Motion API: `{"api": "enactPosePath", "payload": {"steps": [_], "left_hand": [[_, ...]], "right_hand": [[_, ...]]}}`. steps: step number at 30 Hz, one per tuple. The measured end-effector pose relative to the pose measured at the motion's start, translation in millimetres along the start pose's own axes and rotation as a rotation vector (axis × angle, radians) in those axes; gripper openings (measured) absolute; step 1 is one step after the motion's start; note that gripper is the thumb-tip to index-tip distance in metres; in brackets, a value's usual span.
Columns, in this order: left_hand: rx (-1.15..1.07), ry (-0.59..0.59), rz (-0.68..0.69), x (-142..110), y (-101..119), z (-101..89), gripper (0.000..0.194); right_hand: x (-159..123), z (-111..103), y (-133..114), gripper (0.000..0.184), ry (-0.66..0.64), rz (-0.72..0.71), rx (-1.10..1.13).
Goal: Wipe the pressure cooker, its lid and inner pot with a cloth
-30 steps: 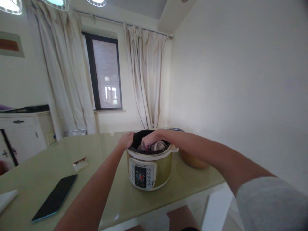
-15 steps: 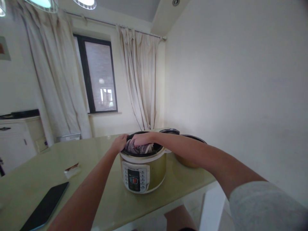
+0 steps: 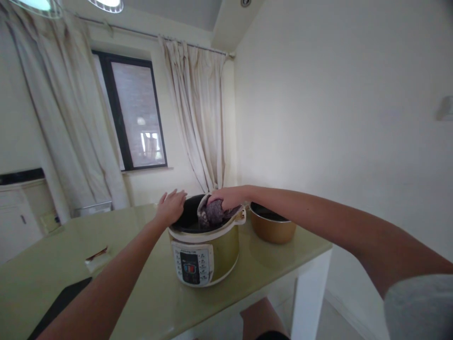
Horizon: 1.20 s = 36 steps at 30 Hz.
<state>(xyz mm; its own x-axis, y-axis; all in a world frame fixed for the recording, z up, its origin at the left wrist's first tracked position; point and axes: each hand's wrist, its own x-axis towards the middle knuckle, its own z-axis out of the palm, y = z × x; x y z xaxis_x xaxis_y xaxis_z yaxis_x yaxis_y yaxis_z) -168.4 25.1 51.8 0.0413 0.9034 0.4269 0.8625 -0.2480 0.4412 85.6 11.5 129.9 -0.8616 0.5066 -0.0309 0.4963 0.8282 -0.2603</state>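
Cloth (image 3: 213, 215), greyish-purple, bunched in the grasp of the right hand (image 3: 228, 195), inside the open cooker (image 3: 226, 249): likely soft, limp and light, best gathered by its middle. Cooker, upright on the table (image 3: 150, 288): probably heavy, smooth-walled, best steadied at the rim, where the left hand (image 3: 171, 208) lies, fingers extended, clasping nothing.

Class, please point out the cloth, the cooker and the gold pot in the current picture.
Cloth (image 3: 214, 215): head view, on its bunched purple-grey folds.
Cooker (image 3: 225, 253): head view, on its green outer wall.
Gold pot (image 3: 274, 231): head view, on its outer side, below the rim.
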Motion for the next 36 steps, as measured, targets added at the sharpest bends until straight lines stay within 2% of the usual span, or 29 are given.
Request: {"api": "enactPosePath", "payload": {"steps": [1, 4, 6, 8, 10, 12, 14, 16, 20, 22, 24, 26, 28, 32, 34, 36], "left_hand": [[-0.091, -0.002, 0.061, -3, 17, -0.5, 0.041], [-0.591, -0.324, 0.171, -16, 71, 2.5, 0.061], [-0.745, -0.465, 0.177, -24, 97, 6.4, 0.074], [-0.748, -0.501, 0.175, -28, 106, 10.2, 0.085], [-0.664, -0.467, 0.183, -28, 103, 14.0, 0.076], [-0.491, -0.402, 0.209, -23, 97, 19.0, 0.068], [-0.269, -0.341, 0.249, -16, 97, 25.4, 0.064], [-0.146, -0.278, 0.288, -11, 105, 31.4, 0.059], [-0.212, -0.139, 0.363, -5, 135, 37.2, 0.041], [-0.151, -0.158, 0.449, -6, 151, 38.7, 0.036], [-0.044, -0.217, 0.511, -7, 167, 41.8, 0.04], [0.065, -0.236, 0.487, -8, 180, 47.9, 0.047], [0.152, -0.201, 0.409, -7, 192, 56.3, 0.049], [0.212, -0.128, 0.315, -6, 207, 67.8, 0.038], [0.215, -0.148, 0.343, -5, 209, 64.0, 0.032], [0.207, -0.183, 0.4, -6, 207, 52.2, 0.029]], "right_hand": [[-5, 1, 4, 0.055, 0.083, -0.026, 0.04], [-21, 5, 13, 0.057, 0.254, -0.052, 0.236], [-35, 6, 19, 0.06, 0.256, -0.045, 0.352], [-52, 7, 29, 0.079, 0.198, -0.015, 0.433], [-71, 8, 42, 0.101, 0.156, 0.048, 0.503], [-87, 13, 55, 0.109, 0.177, 0.14, 0.551], [-96, 22, 65, 0.105, 0.218, 0.216, 0.568], [-100, 32, 68, 0.1, 0.237, 0.249, 0.585], [-103, 43, 63, 0.094, 0.263, 0.204, 0.645], [-105, 44, 59, 0.089, 0.297, 0.13, 0.683], [-107, 46, 57, 0.082, 0.331, 0.098, 0.687], [-108, 47, 56, 0.078, 0.326, 0.146, 0.664], [-108, 50, 56, 0.078, 0.315, 0.205, 0.657], [-110, 59, 58, 0.098, 0.398, 0.225, 0.666], [-114, 64, 61, 0.108, 0.425, 0.211, 0.637], [-117, 68, 68, 0.112, 0.434, 0.186, 0.552]]}}
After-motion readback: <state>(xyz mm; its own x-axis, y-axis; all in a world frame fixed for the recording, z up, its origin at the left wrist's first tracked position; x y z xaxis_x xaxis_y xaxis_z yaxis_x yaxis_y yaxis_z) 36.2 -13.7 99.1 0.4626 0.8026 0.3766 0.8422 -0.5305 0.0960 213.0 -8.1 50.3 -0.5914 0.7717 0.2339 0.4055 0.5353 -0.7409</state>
